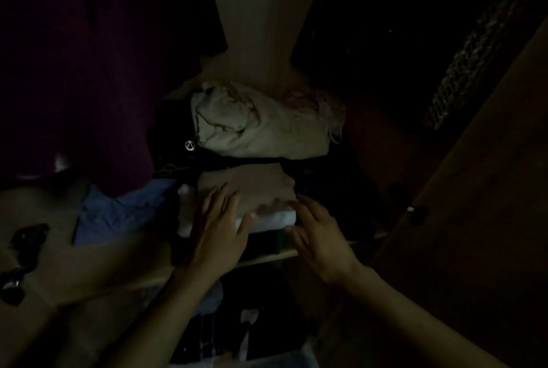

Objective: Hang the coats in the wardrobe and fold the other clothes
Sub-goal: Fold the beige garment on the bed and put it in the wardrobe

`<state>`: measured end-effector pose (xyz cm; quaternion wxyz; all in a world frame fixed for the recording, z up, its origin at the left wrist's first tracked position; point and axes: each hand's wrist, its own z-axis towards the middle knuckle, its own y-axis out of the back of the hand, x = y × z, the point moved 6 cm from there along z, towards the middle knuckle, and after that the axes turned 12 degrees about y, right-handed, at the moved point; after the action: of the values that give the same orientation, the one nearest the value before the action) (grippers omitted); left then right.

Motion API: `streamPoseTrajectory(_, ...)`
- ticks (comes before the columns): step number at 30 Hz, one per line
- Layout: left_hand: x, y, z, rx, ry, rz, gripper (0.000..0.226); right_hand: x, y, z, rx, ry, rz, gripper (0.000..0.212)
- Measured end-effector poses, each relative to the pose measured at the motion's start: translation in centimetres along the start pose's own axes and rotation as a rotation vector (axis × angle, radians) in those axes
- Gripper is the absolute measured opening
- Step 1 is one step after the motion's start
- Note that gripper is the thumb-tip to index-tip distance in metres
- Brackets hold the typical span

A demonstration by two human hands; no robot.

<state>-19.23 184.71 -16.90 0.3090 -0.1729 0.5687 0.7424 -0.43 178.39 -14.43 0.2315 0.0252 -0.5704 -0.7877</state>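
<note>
Folded clothes (246, 186), a tan piece on a white one, are seen stacked on a wardrobe shelf (267, 258) at the centre of the dim frame. The left hand (219, 228) is laid on the stack with fingers spread flat; the right hand (320, 234) is held open against its right end, fingers straight. Blue fabric (118, 213) is seen crumpled to the left of the stack. A dark object (26, 240) is seen at lower left. Behind the stack, a pale bundled garment (255, 127) is piled on black cloth bearing a small round white logo (189, 145); no writing can be read. A dark maroon garment (74, 71) hangs at upper left.
</note>
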Motion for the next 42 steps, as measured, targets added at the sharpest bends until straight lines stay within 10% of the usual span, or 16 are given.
streamPoseTrajectory(26,-21.6,-5.8,-24.8,0.205,-0.021,0.201,0.067,-4.3,11.1,-29.0,-0.066,-0.092,0.097,0.067)
streamPoseTrajectory(42,-31.5,-12.0,-36.6,0.516,-0.310,-0.203,0.061,-2.1,19.3,-50.9,-0.179,-0.622,-0.193,0.054)
